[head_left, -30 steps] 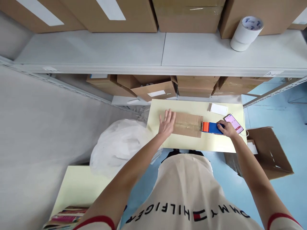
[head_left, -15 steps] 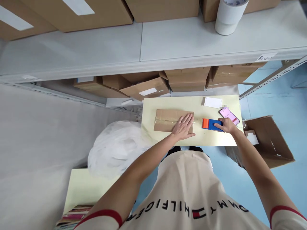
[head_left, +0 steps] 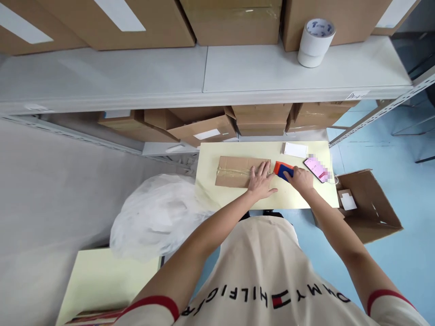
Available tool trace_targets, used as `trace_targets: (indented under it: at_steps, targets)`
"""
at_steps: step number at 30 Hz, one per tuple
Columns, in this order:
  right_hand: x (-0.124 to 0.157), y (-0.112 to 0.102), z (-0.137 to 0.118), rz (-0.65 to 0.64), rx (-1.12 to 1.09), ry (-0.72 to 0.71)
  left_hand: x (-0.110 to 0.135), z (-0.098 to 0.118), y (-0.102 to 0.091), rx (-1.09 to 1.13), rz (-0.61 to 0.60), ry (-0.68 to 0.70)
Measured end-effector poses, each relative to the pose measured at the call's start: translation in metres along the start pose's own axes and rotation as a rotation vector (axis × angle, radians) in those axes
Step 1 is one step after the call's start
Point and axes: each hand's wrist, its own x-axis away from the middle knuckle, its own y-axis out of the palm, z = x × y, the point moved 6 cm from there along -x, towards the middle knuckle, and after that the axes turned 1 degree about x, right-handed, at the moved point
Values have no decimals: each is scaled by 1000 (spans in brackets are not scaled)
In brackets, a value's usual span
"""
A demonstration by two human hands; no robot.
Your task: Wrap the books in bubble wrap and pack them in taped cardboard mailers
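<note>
A flat brown cardboard box (head_left: pixel 234 171) with clear tape along its middle lies on a pale yellow table (head_left: pixel 217 199). My left hand (head_left: pixel 261 181) rests flat on the box's right end, fingers spread. My right hand (head_left: pixel 301 179) grips a blue and orange tape dispenser (head_left: pixel 282 170), which sits right against the box's right edge.
A phone (head_left: pixel 316 169) with a lit pink screen and a white card (head_left: pixel 295 149) lie on the table's right part. An open carton (head_left: pixel 367 203) stands on the blue floor to the right. A white plastic bag (head_left: pixel 156 217) bulges on the left. Shelves above hold cartons and a tape roll (head_left: pixel 315 41).
My left hand slid from the box's left end to its right end. My right hand pulled the dispenser away to the right, then brought it back against the box's right edge.
</note>
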Motion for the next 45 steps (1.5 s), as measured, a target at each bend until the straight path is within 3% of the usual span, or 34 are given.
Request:
trace_targets:
  at_steps: [3, 6, 8, 13, 16, 18, 21, 23, 25, 30, 36, 39, 45]
  targets:
    - [11, 22, 36, 35, -72, 82, 4, -6, 0, 93, 21, 21]
    - [20, 58, 52, 51, -82, 80, 13, -21, -7, 166, 59, 69]
    - [24, 83, 58, 43, -98, 116, 24, -41, -15, 162, 97, 26]
    - [31, 119, 65, 7, -170, 166, 68, -122, -32, 142, 269, -326]
    - [39, 117, 64, 13, -158, 174, 98, -172, -27, 344, 357, -585]
    - [45, 107, 57, 74, -141, 157, 111, -192, -15, 583, 344, -659]
    - [49, 95, 22, 119, -221, -34, 115, -194, 0, 924, 285, -535]
    - [49, 93, -12, 57, -374, -215, 115, -187, 3, 1071, 268, -434]
    - [45, 90, -40, -1, -566, -300, 116, -182, 3, 1151, 269, -397]
    - [29, 72, -65, -6, -957, -182, 122, -194, -6, 1124, 293, -412]
    - [15, 74, -62, -6, -1084, 143, 130, -220, -14, 975, 378, -630]
    - [8, 82, -71, -23, -1188, 152, 123, -224, -19, 868, 370, -665]
    - [4, 91, -99, -149, -1326, 34, 110, -230, -20, 799, 218, -692]
